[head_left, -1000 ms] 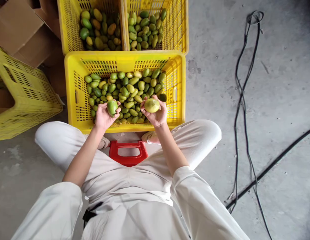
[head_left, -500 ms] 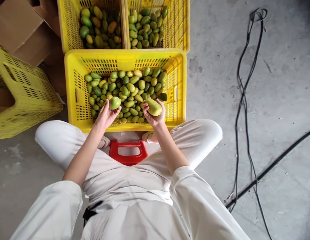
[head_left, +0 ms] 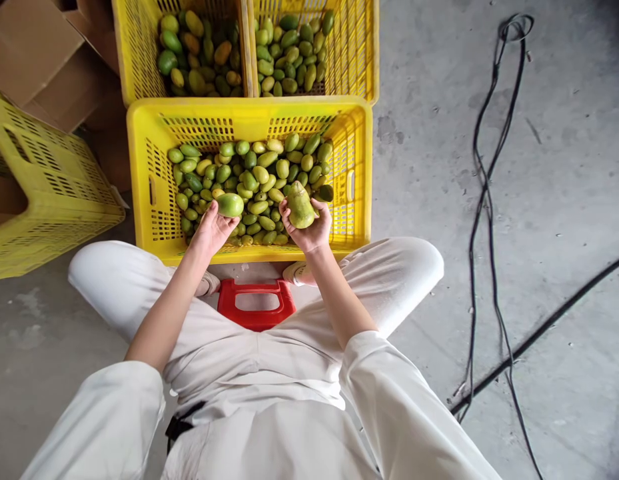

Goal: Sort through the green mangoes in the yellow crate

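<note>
In the head view my left hand [head_left: 214, 231] holds a smooth green mango [head_left: 230, 205] at its fingertips. My right hand [head_left: 312, 230] has its fingers around a larger yellow-green mango [head_left: 301, 208], whose narrow end points away from me. Both hands are above the near part of a yellow plastic crate [head_left: 252, 253]. Many small green and yellowish mangoes [head_left: 262, 175] lie heaped inside it. A dark green mango [head_left: 326, 193] shows just beyond my right fingertips; whether they touch it I cannot tell.
Behind stand two more yellow crates [head_left: 352, 47] holding mangoes. Another yellow crate [head_left: 54, 180] is at the left, near brown cardboard boxes [head_left: 34, 47]. Between my legs sits a red plastic stool [head_left: 256, 323]. Black cables [head_left: 489, 193] run over the concrete floor at the right.
The mango in my right hand has turned from slanting to nearly upright. In my left hand the green mango has rotated and shows a longer side. Both hands stay in nearly the same place.
</note>
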